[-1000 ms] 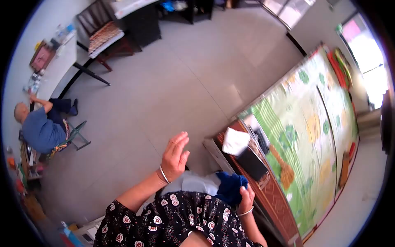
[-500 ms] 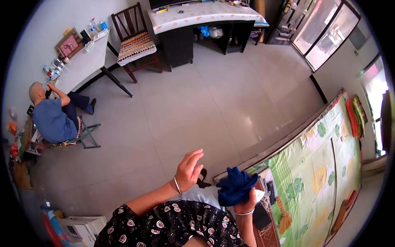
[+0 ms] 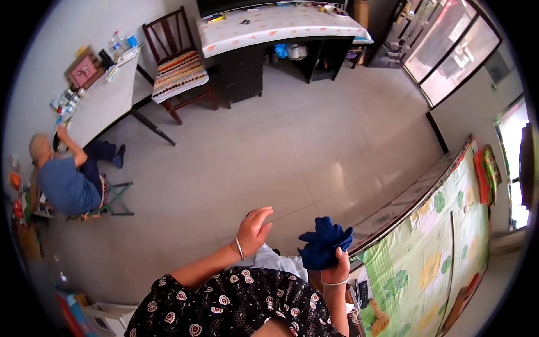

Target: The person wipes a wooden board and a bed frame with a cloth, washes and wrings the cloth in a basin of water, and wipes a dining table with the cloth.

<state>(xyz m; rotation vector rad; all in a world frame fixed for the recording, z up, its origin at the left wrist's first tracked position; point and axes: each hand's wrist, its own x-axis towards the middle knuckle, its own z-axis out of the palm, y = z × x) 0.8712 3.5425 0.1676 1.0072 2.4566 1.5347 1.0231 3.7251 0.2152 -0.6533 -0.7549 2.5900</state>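
Note:
In the head view, my right hand (image 3: 336,268) is closed on a dark blue cloth bundle (image 3: 324,245) with petal-like folds. My thumb presses on its near right side, and the other fingers are mostly hidden. Holding nothing, my left hand (image 3: 254,230) is raised in front of me, its fingers stretched out and the thumb apart. A gap separates it from the blue cloth. Pale grey fabric (image 3: 275,259) shows below, between the two hands.
At my right is a bed with a green floral cover (image 3: 404,253); a small brush (image 3: 379,319) and a black remote (image 3: 363,292) lie by it. A person (image 3: 70,182) sits on a folding stool at a white table (image 3: 104,106). A wooden chair (image 3: 179,76) and desk (image 3: 281,25) stand ahead.
My view has shifted, so the bed edge and the things beside it sit lower. The blue cloth has turned slightly in my right hand. My left hand stays empty.

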